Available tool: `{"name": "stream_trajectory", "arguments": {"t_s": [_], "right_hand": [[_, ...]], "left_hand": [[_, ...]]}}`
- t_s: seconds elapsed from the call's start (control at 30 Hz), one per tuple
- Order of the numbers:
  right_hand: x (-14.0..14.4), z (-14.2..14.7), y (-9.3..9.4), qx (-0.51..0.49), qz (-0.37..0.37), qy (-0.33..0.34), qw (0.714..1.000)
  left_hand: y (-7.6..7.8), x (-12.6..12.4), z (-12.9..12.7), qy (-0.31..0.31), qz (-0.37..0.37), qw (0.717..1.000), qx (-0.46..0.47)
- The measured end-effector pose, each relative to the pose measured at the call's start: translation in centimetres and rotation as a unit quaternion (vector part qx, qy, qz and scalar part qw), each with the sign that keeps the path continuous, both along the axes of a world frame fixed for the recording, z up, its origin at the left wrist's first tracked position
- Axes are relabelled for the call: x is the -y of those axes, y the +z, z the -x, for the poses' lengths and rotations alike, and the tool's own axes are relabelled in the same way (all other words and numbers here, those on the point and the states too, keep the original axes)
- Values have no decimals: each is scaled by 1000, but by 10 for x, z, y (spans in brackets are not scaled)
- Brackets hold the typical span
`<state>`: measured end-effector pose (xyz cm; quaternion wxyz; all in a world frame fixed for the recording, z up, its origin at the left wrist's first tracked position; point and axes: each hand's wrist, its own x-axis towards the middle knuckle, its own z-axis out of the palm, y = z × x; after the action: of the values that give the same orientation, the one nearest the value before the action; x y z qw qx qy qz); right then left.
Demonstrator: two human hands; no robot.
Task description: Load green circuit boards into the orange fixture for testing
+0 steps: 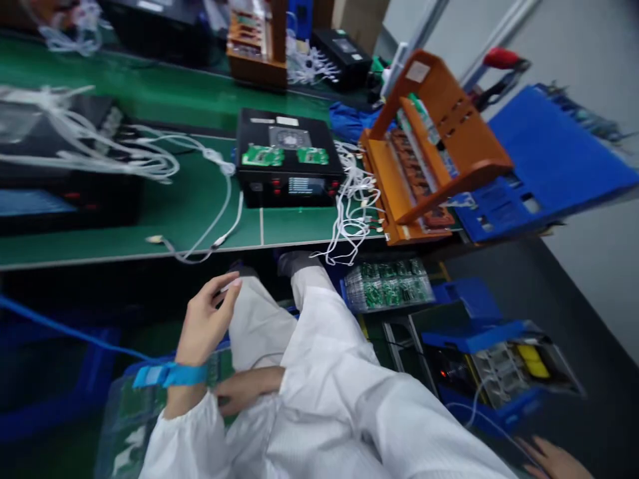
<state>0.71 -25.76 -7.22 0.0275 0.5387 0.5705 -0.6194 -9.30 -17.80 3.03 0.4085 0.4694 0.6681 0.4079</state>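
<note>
My left hand (204,326), with a blue strap (170,376) around its wrist, hovers below the front edge of the bench, beside my legs. Its thumb and forefinger come together, with a thin pale sliver at the tips that I cannot make out. A second hand, seemingly my right hand (249,388), lies lower, behind my left forearm and near a clear-sided bin (117,416) of green circuit boards. Its fingers are mostly hidden. On the bench, two green circuit boards (263,156) (313,156) rest on a black tester box (292,136).
White cables (357,199) hang over the bench edge beside an orange rack (442,133). A blue panel (559,159) leans at right. Below are stacked trays of boards (392,286) and a blue crate (479,339). Another blurred hand (554,459) enters lower right; whose is unclear.
</note>
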Motion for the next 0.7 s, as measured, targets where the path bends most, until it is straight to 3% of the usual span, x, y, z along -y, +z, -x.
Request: {"name": "stream_trajectory", "arguments": {"t_s": [0.07, 0.13, 0.17, 0.23, 0.3, 0.4, 0.47, 0.53, 0.7], "right_hand": [[-28, -43, 15, -136, 66, 127, 980], [-54, -119, 27, -178, 53, 170, 968], [-63, -166, 32, -142, 13, 134, 981], [-73, -269, 37, 4, -80, 1, 997], [-75, -367, 36, 151, -136, -90, 975], [-71, -477, 20, 290, -172, -130, 933], [-71, -520, 1, 319, -177, -104, 925], [-73, -547, -22, 317, -175, -59, 930], [-81, -579, -67, 312, -183, 13, 932]], "left_hand": [[4, -13, -15, -2, 0, 1000, -3], [7, -24, -30, -2, 8, 1000, -4], [9, -29, -37, -3, 13, 1000, -6], [12, -36, -50, 1, 28, 1000, -11], [16, -40, -61, 8, 54, 998, -15], [23, -44, -77, 23, 109, 994, -18], [25, -47, -86, 30, 133, 991, -15], [25, -49, -94, 35, 139, 990, -14], [24, -52, -104, 31, 131, 990, -44]]}}
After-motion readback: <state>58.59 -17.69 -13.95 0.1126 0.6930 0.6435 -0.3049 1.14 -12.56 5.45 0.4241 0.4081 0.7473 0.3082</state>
